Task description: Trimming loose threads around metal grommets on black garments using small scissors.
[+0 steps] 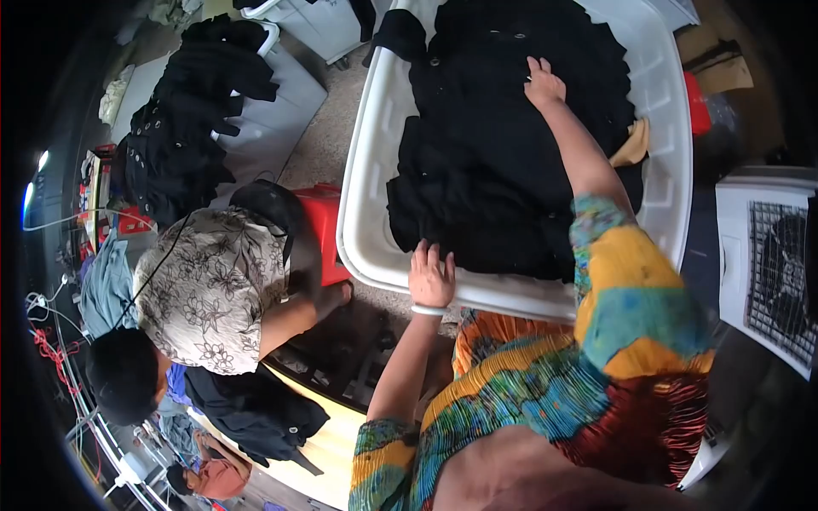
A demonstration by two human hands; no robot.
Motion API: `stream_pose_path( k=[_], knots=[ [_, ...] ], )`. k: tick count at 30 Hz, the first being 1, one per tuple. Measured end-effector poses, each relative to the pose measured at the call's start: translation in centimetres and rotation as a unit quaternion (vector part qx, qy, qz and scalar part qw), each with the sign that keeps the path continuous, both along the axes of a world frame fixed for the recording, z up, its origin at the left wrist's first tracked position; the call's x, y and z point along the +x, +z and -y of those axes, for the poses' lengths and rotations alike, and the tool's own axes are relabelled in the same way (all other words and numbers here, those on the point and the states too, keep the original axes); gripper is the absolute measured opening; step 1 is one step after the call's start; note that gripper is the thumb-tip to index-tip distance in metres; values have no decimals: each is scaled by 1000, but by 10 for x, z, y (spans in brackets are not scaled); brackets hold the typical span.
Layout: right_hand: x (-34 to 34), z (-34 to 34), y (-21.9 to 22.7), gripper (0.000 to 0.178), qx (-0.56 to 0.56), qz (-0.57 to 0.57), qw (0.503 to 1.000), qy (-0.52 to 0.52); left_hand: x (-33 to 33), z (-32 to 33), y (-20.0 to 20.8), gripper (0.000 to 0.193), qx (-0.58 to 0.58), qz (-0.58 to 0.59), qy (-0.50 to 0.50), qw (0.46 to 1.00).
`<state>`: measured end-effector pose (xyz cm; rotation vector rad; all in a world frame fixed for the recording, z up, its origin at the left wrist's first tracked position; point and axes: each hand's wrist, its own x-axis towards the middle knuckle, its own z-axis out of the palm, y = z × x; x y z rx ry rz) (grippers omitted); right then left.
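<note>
Speckled floor [319, 140] left of right hand [545, 85]; yellow worktable [341, 443] lower-left of left hand [432, 279]; bright light [30, 195] far left of both.

the person wore a finely crinkled top [524, 383] with a wide neckline, its bands of mustard yellow, teal, green and blue flecked with small patterns and giving way to a deep rust red on the right side. the right sleeve [643, 311] ran from mottled blue-green at its edge through yellow and teal patches, the left sleeve [379, 456] showed yellow and teal too, and orange patterned cloth [488, 343] covered the lap. a smooth white band [429, 310] circled the wrist below the bare left hand [432, 278].
</note>
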<state>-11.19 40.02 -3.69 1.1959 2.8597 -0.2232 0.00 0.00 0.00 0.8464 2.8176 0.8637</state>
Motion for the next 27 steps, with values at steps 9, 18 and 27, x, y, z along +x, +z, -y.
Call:
stream_pose_path(
  k=[9,18,27],
  knots=[
    [35,15,20,19,-30,-33,998,54,25,32,8,21,9,-12,-10,1000],
    [190,205,78,19,-388,-158,899,128,27,42,-15,18,2,-19,-4,1000],
    [252,345,169,24,-601,-130,724,314,13,17,35,67,211,755,32,620]
  ],
)
